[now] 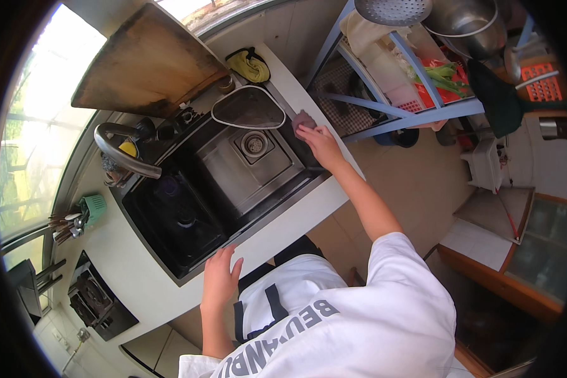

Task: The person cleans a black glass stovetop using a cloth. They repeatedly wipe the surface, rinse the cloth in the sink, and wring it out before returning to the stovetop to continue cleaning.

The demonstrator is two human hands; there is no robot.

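My right hand [317,141] presses a crumpled purplish-brown cloth [303,122] against the right rim of the double-bowl sink [245,189], its fingertips on the cloth. My left hand [221,269] rests near the sink's front edge on the white countertop [283,208], with fingers extended, thumb apart and nothing in it. A white-rimmed mesh strainer [249,107] lies across the back right of the sink, near the metal drain [254,144]. Over the left bowl arches a metal faucet [127,158]. Behind the strainer is a yellow-green cloth [249,67].
A large stained board [151,66] leans behind the sink. On the left are a green utensil holder [94,209] and a gas stove [94,297]. A blue-framed rack [406,115] holding vegetables and pots stands at the right, beside hanging graters and a ladle.
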